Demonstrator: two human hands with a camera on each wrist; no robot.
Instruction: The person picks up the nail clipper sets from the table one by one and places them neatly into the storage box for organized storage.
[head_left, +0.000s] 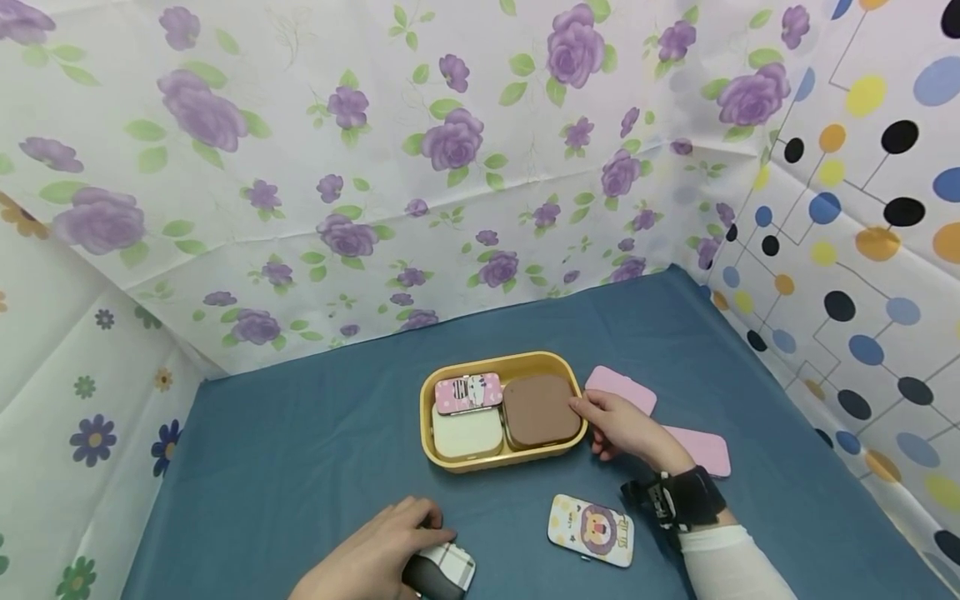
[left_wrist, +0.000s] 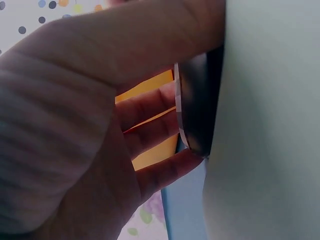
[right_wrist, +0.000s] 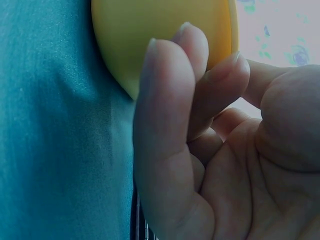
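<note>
In the head view my left hand [head_left: 382, 546] grips a small case [head_left: 453, 565] with a white plaid face and a dark side, low over the table. The left wrist view has the fingers [left_wrist: 150, 107] curled against the case's plaid edge, its dark side [left_wrist: 197, 100] facing the palm. My right hand [head_left: 626, 427] pinches the right rim of a yellow basket [head_left: 442, 461]. Inside the basket sit a brown square box [head_left: 543, 410], a cream box [head_left: 467, 435] and, partly over the cream one, a pink cartoon tin [head_left: 467, 393].
A white tin with a lion picture [head_left: 592, 531] lies in front of the basket. Two pink flat tins, one behind [head_left: 622, 387] and one right [head_left: 701, 451] of my right hand, rest on the blue cloth [head_left: 300, 450]. Patterned curtains [head_left: 300, 208] border the table.
</note>
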